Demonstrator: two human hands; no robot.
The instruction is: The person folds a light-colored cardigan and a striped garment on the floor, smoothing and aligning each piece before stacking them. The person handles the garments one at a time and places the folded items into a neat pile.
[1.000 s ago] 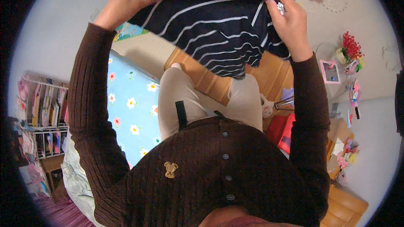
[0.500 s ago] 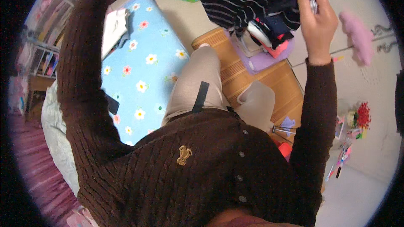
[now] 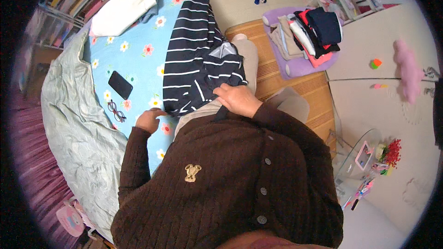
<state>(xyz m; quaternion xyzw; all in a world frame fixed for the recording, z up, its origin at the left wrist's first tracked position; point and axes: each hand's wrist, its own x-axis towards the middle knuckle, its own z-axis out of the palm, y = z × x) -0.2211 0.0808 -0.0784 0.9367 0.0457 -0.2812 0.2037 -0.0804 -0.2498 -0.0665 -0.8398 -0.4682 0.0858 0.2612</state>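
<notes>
A black shirt with white stripes (image 3: 187, 60) lies spread over the bed's edge and across my thigh. My right hand (image 3: 239, 100) is closed on its near right part, with fingers and thumb pinching the cloth. At the shirt's near left corner, my left hand (image 3: 148, 120) is closed, its fingertips meeting the edge of the fabric. Part of the shirt near my right hand is bunched, and a grey patch of it shows there.
The bed has a blue flowered sheet (image 3: 134, 60); on it are a phone (image 3: 121, 85), glasses (image 3: 116, 111), a white folded garment (image 3: 127, 9) and a rumpled pale quilt (image 3: 76, 133). Folded clothes (image 3: 314, 32) sit on a purple cushion (image 3: 288, 71). A glass table (image 3: 344, 175) stands right.
Both hands have come down from high and apart to near my lap. The striped shirt, held up before, now lies on the bed and my leg.
</notes>
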